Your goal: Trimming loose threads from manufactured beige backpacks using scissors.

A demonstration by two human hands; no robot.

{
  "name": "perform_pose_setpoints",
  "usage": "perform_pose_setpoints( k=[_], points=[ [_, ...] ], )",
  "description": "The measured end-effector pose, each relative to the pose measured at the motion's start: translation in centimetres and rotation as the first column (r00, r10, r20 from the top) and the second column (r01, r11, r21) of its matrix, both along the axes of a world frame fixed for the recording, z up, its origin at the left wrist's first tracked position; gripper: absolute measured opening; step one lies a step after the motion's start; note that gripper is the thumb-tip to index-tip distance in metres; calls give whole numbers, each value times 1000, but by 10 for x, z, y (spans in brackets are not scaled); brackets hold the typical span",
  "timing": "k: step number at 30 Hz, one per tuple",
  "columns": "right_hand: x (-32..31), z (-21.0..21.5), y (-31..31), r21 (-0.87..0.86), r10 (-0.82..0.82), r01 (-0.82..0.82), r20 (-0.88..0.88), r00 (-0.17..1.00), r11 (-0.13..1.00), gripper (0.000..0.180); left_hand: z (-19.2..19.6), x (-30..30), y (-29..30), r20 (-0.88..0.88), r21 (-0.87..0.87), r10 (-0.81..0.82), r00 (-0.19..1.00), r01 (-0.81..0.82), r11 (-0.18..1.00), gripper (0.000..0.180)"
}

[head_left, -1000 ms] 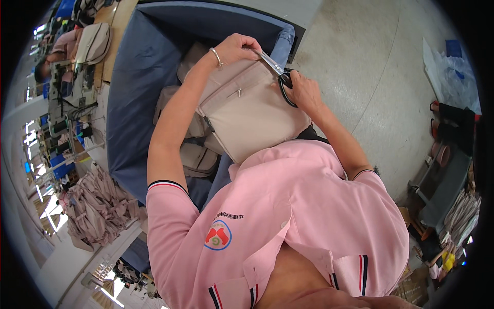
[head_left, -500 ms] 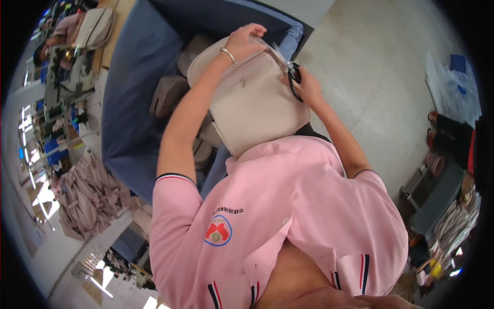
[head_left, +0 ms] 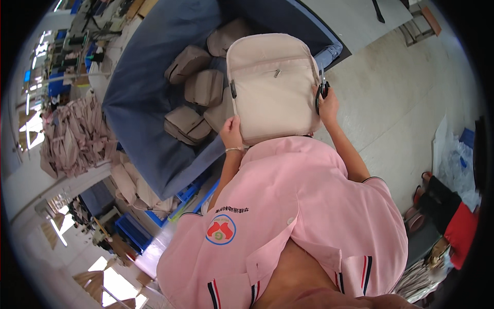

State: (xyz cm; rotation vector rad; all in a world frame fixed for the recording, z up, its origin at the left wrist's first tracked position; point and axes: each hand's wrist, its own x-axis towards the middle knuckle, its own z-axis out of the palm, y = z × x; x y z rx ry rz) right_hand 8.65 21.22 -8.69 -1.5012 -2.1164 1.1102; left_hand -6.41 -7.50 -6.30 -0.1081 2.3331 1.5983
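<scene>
A beige backpack (head_left: 275,105) with a zipped front pocket lies upright before my waist, its rounded top pointing away from me. At its lower left corner, my left hand (head_left: 232,133) is closed on the edge, fingers partly hidden behind the fabric. My right hand (head_left: 329,109) is closed round black-handled scissors (head_left: 322,92) at the bag's right side. The blades point away from me along that side, and those fingers also touch the bag's edge. A small dark piece (head_left: 233,89) shows on the bag's left side.
A large blue fabric-lined bin (head_left: 141,103) stands ahead and left, with several beige-grey bags (head_left: 204,87) inside. Piled beige fabric pieces (head_left: 77,139) lie at far left. Pale floor (head_left: 381,98) stretches to the right, where a person in red and black (head_left: 453,221) sits beside clear plastic (head_left: 453,165).
My left hand has moved from the backpack's top edge down to its lower left corner. The backpack has turned more upright and shifted right. The scissors remain in my right hand.
</scene>
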Motion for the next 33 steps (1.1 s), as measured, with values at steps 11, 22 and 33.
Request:
perform_pose_setpoints(
  k=[11,22,33],
  points=[
    [18,4,18,-319,-106,-120,-609,786,940,31,188,-41,39,-722,-300,-456,520,360,884,9],
    [-12,202,50,700,755,-541,5,656,466,57,272,-67,53,-604,-767,-797,-20,288,574,7],
    [-37,177,34,425,925,-856,98,366,294,60,235,-89,46,-602,-641,-791,112,523,562,8]
  ],
)
